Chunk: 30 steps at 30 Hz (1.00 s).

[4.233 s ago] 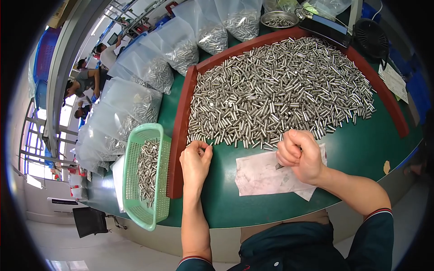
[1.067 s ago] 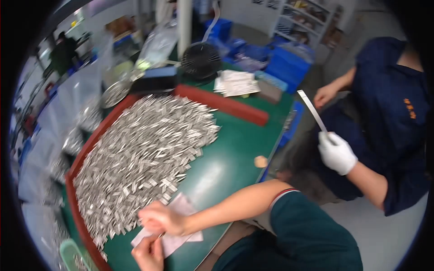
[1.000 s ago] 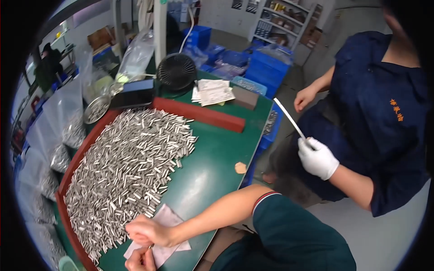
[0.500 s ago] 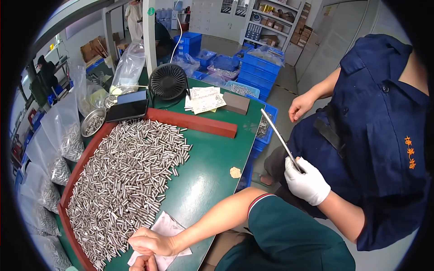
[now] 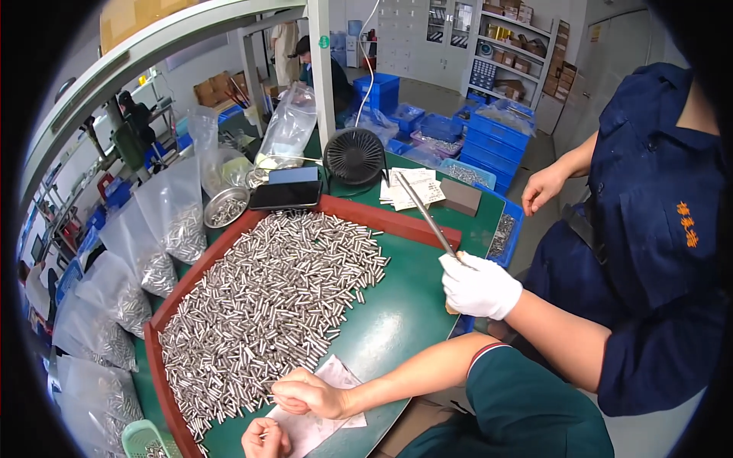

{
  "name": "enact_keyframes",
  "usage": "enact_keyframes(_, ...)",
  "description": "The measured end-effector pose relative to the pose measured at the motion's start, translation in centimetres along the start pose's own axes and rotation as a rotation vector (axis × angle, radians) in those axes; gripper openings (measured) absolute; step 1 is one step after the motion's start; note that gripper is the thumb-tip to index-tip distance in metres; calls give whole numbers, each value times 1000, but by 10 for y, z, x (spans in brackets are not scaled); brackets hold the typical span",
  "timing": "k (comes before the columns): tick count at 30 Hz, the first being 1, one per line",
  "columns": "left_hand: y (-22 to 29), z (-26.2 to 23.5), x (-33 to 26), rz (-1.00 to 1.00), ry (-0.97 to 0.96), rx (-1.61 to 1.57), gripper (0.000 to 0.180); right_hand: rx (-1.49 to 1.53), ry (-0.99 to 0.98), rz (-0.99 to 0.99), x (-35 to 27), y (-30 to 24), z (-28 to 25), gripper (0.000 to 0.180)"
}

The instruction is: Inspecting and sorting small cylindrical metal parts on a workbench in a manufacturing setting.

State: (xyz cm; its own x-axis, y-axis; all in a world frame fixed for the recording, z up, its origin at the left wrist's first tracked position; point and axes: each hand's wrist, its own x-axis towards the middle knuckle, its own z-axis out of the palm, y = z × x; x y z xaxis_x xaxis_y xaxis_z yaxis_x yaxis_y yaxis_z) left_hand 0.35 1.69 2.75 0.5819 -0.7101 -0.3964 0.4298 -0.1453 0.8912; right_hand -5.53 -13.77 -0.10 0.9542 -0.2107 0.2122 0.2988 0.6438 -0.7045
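A broad pile of short metal pins (image 5: pixel 263 294) lies on the green tabletop (image 5: pixel 416 286). At its near edge, my right hand (image 5: pixel 311 393) is curled closed above a pale cloth (image 5: pixel 336 375); whatever its fingers hold is hidden. Slightly nearer and to the left, my left hand (image 5: pixel 266 439) is closed in a pinch, and anything in it is too small to name. The two hands are a little apart. On the right, a co-worker's white-gloved hand (image 5: pixel 479 286) grips a long metal rod (image 5: pixel 425 211) that slants over the table.
Red bars (image 5: pixel 382 216) border the pile at the back and left. Behind stand a black fan (image 5: pixel 355 156), a phone (image 5: pixel 286 195), papers (image 5: pixel 412 187) and a bowl of pins (image 5: pixel 227 208). Bags of pins (image 5: pixel 183 229) line the left; a green basket (image 5: pixel 143 439) sits near.
The co-worker's gloved hand and rod have come in over the table's right side. My hands have moved slightly apart. The whole view has shifted, bringing the green basket into sight.
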Motion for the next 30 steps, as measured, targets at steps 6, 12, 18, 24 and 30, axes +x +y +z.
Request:
enact_keyframes(6,2,-4,6,-82,-73,-286,14,-574,-186,-344,-5,-2,2,30)
enact_keyframes(12,-1,-2,7,-63,-84,-345,17,-662,-405,-553,-9,-8,9,21)
enact_keyframes(18,-6,1,13,-88,-28,-252,21,-761,-438,-529,-11,-14,-1,20)
enact_keyframes(24,-2,-4,8,-35,-136,-305,17,-649,-416,-610,-5,-13,13,15)
enact_keyframes(30,-6,-8,12,-27,-173,-383,14,-804,-480,-609,-4,-14,3,15)
